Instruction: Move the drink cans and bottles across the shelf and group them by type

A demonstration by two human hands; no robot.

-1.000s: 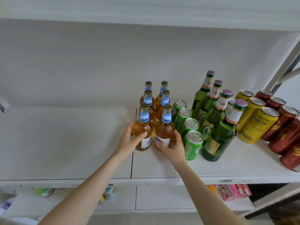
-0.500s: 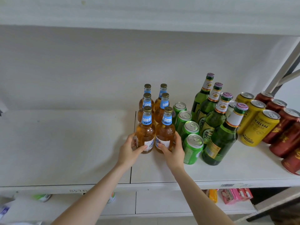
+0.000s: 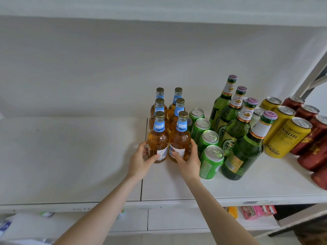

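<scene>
**While both hands clasp the front amber bottles, green cans crowd the right one**

Where the white shelf (image 3: 70, 156) runs off well to the left of the row of green cans (image 3: 208, 141), a dark seam (image 3: 144, 156) crosses its board from front to back. Between that seam and the row, six amber Bahe beer bottles (image 3: 179, 110) stand upright in two files of three. The left hand (image 3: 141, 161) grips the front-left amber bottle (image 3: 158, 138), the one farther from the row. Its fingers curl round the outer side and its thumb lies across the lower label. The right hand (image 3: 188, 160) grips the front-right amber bottle (image 3: 179, 138), with its thumb on the label. Its fingers (image 3: 194, 148) are squeezed into the narrow gap between that bottle and the row.

Four cans make up the row, set on a diagonal from back to front, the frontmost just beside the right wrist. Just right of the row, four green Yanjing bottles (image 3: 238, 128) stand in a parallel line, close against the cans. Pale cans (image 3: 257, 115) are partly hidden behind them. Farther right of the row come three yellow Kron cans (image 3: 288, 138), then dark red cans (image 3: 307, 112), which the frame edge cuts off. Below the row, on the lower shelf (image 3: 177, 220), lie pink packets (image 3: 256, 211) and an orange packet (image 3: 232, 212).
</scene>
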